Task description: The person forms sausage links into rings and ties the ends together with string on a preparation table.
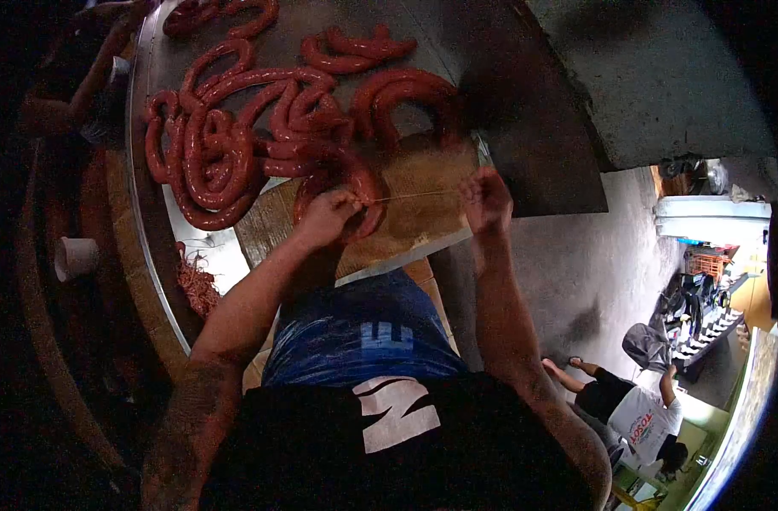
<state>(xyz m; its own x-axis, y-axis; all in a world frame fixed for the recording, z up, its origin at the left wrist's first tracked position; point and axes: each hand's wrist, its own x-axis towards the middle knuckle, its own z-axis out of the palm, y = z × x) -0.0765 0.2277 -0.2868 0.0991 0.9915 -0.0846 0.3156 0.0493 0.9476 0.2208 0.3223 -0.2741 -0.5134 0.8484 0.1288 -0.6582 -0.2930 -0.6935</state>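
A thin string (421, 197) runs taut between my two hands, across the front of a red sausage coil. My left hand (328, 215) is closed in a pinch on the string's left end, against the sausage (372, 223). My right hand (488, 201) is closed in a fist around the other end. Just beyond the right fist shows a pale, shiny, narrow piece (483, 151); whether the fist holds it cannot be made out. Under the hands lies a brown cutting board (423, 232) with a pale edge.
Long raw sausage coils (210, 162) cover much of the metal table (278, 21). A heap of strings (197, 285) lies at its left edge. Another person's arm (91, 81) shows at upper left, near a white cup (76, 258). Someone in a white shirt (644, 417) is at lower right.
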